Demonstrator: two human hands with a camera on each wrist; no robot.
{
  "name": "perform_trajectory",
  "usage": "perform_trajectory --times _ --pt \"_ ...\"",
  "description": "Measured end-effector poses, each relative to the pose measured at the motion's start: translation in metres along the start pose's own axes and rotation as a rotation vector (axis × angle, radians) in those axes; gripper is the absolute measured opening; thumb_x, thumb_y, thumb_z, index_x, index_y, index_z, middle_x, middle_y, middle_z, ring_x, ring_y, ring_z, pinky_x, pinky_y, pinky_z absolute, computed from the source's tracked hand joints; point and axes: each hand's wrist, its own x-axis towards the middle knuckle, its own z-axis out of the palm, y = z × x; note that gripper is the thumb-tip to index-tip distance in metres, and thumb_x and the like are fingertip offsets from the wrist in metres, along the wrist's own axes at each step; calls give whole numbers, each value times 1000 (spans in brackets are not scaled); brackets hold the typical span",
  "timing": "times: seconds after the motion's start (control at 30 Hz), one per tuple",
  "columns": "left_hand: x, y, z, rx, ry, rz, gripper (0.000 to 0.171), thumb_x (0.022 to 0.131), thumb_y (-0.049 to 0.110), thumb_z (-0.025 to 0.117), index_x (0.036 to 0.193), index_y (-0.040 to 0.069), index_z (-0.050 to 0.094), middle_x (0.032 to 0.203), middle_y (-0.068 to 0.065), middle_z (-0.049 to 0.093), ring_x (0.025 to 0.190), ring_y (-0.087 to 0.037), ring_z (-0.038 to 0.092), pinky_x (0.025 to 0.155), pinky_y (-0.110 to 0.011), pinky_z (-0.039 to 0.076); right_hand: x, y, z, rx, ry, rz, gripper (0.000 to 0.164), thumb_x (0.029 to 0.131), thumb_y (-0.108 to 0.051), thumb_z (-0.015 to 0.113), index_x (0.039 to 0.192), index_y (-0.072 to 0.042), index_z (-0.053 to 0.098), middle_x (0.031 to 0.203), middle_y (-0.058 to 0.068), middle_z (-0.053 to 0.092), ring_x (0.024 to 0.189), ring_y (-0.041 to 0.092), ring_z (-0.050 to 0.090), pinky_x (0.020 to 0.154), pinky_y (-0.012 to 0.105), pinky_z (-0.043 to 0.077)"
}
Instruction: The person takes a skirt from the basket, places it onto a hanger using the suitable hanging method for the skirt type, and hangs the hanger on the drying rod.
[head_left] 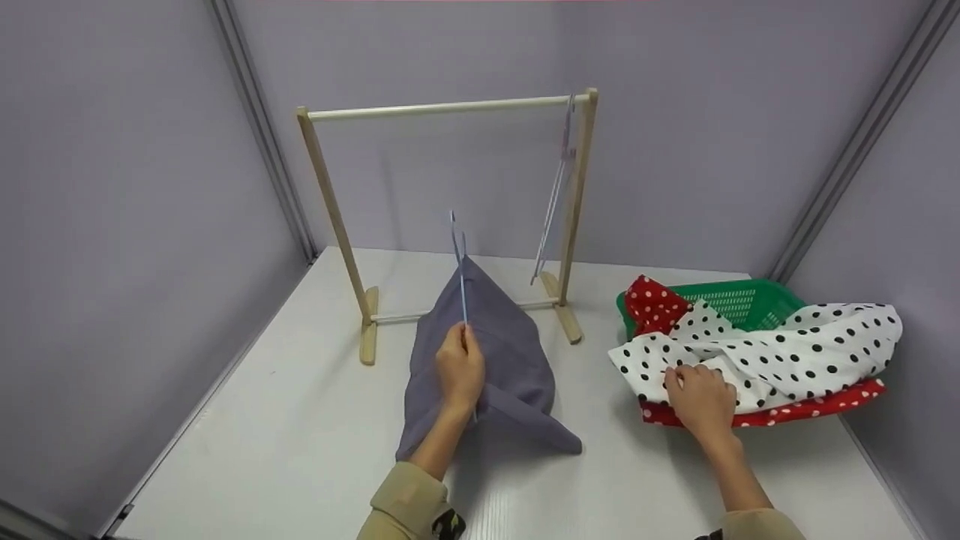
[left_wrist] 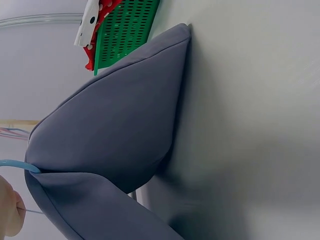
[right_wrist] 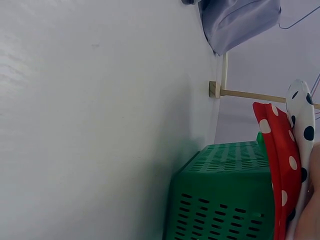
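My left hand [head_left: 460, 367] grips a light blue hanger [head_left: 463, 289], whose hook points up and away from me. A grey-purple garment [head_left: 514, 337] hangs on that hanger, its lower part reaching the table. In the left wrist view the garment [left_wrist: 110, 120] fills the middle, with the blue hanger [left_wrist: 20, 165] at its edge. Over on the right, my right hand [head_left: 701, 401] has curled fingers and pinches the near edge of a white cloth with black dots [head_left: 817, 352]. Below this cloth lies a red cloth with white dots [head_left: 652, 304]. Both drape over a green basket [head_left: 772, 300].
A wooden rack [head_left: 450, 109] with a pale top bar stands behind the garment. Thin hangers [head_left: 555, 202] hang at the bar's right end. Grey panels [head_left: 120, 187] enclose the white table [head_left: 270, 405] at the back and sides.
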Motion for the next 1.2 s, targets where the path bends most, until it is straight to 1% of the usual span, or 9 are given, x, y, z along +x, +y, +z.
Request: perform_trajectory --times 0.2,0.27,0.43,0.67,0.8,0.9,1.0,1.13,1.2 --pt "-1 0 2 -2 -5 4 13 91 0 52 88 -9 61 63 -3 49 55 -12 42 49 -28 37 -1 1 0 -5 -15 11 35 93 -26 46 93 3 66 93 24 62 85 43 53 70 58 38" --pt "-1 -1 2 -4 -23 8 14 91 0 51 88 -9 61 63 -2 48 54 -11 41 48 -27 36 -3 1 2 -4 -16 17 35 93 -25 46 93 3 66 92 24 62 85 43 53 69 58 38" --pt "0 -2 2 2 -64 1 15 92 1 49 89 -9 60 62 0 46 53 -8 38 47 -25 34 -5 2 4 0 19 20 34 92 -25 48 90 3 67 89 24 62 81 42 55 66 57 39" --pt "5 -1 -1 14 -35 19 13 91 1 52 87 -6 61 62 -1 48 54 -10 40 48 -25 34 -2 2 3 -6 10 7 35 93 -25 47 91 3 66 91 25 62 84 43 54 68 58 38" --pt "10 0 -5 20 -36 28 13 91 1 52 88 -7 62 64 -3 51 55 -11 43 50 -26 37 -2 2 1 -12 6 5 35 93 -25 46 91 3 66 91 25 62 84 43 54 68 58 38" --pt "18 4 -8 16 -35 17 14 91 1 52 90 -9 62 64 -4 51 55 -12 43 49 -26 36 -2 2 0 -12 3 7 35 93 -25 46 91 3 66 91 25 62 83 43 54 67 58 38" --pt "30 11 -14 -12 -34 -17 15 90 1 51 91 -10 61 63 -2 48 54 -11 41 48 -25 34 -1 1 -1 -10 0 7 35 93 -26 46 92 3 66 92 25 62 84 43 54 67 58 38" --pt "53 23 -23 -71 -37 -58 18 87 -1 49 95 -12 60 61 1 43 52 -10 39 46 -22 30 -1 1 0 -10 -6 8 36 93 -26 46 93 3 66 93 25 61 86 43 54 69 58 37" --pt "66 29 -28 -90 -43 -62 20 85 -2 47 97 -12 59 59 2 41 51 -9 38 45 -21 28 -2 1 1 -10 -8 9 36 93 -26 45 93 3 66 93 25 61 86 43 54 70 58 37"
